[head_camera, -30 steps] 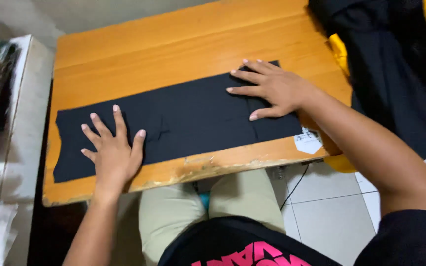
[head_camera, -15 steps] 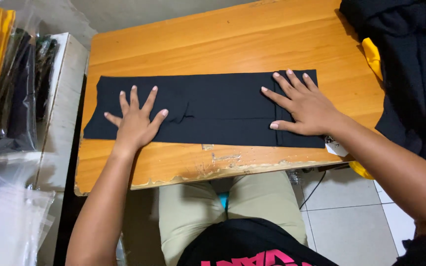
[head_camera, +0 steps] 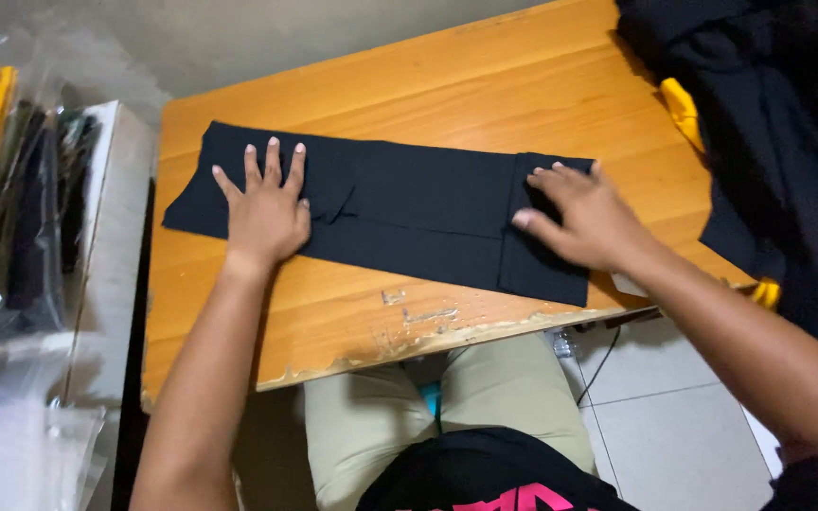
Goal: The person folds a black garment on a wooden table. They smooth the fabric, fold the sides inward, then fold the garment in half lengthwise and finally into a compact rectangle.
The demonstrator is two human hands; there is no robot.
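Black folded cloth (head_camera: pixel 409 213) flat under left hand (head_camera: pixel 265 213), right hand (head_camera: pixel 584 220).

Both palms press flat on a long folded black cloth (head_camera: pixel 409 213) lying across a wooden table (head_camera: pixel 485 85), the left hand (head_camera: pixel 267 213) near its left end, the right hand (head_camera: pixel 584 218) on the folded-over right end

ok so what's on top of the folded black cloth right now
Both hands lie flat on the black cloth: the left hand near its left end, the right hand on the folded-over right end. The cloth beneath each palm is covered. The wooden table is below it.
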